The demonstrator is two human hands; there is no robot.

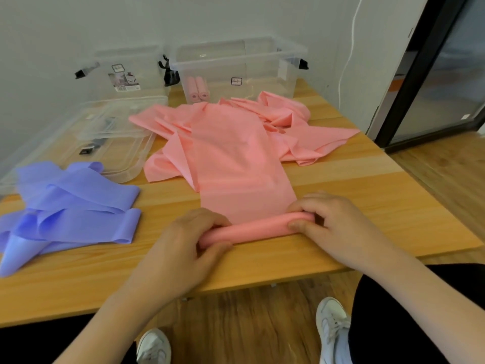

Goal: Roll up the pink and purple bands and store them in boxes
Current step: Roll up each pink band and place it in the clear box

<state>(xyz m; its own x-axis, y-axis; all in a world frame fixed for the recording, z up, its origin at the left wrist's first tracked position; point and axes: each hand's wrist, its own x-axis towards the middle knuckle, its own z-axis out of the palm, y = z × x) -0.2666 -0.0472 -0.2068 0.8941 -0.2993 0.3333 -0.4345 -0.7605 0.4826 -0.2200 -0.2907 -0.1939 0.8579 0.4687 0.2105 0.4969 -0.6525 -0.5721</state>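
both hands, left hand [181, 248] and right hand [338, 224], pinch the ends of a half-rolled pink stretchy band [252, 228]; rolling evenly with matched pressure should keep it tight.

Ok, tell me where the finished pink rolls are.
Two finished pink rolls lie in the right-hand clear box at the table's far edge, against its left wall, behind the loose pink bands.

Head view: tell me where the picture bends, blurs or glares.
Head view: wide-angle bending curves the table edge and tilts the door frame; the clear boxes at the back look soft, with faint sheen on the plastic; lighting is even and soft, with only slight shadow under the hands on the pink roll.
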